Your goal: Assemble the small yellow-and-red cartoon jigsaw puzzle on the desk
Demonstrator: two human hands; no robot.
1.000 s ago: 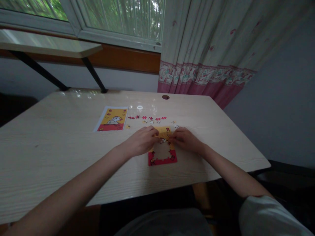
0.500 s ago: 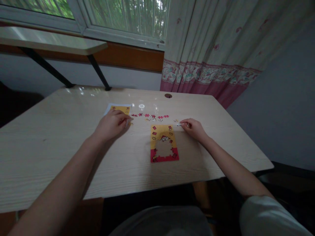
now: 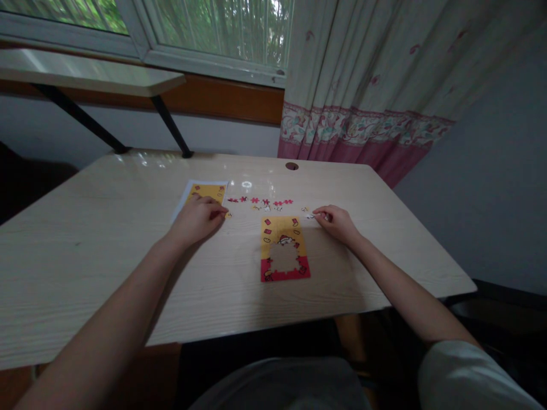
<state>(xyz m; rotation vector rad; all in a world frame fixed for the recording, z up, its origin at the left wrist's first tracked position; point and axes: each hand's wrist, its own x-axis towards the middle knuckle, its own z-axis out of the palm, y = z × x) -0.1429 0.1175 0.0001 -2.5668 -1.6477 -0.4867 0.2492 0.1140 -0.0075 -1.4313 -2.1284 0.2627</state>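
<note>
Jigsaw puzzle, between left hand and right hand, clear of fingers, tips together, grip unclear

Likely home room: floral-bordered curtain, window, wood-grain desk.

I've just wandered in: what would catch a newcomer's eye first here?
Probably the yellow-and-red puzzle, near the middle of the pale desk, with a gap in its lower half. Then, to either side, the left hand over part of the printed picture and the right hand at a white piece. Behind the desk hangs a pink-hemmed curtain.
</note>
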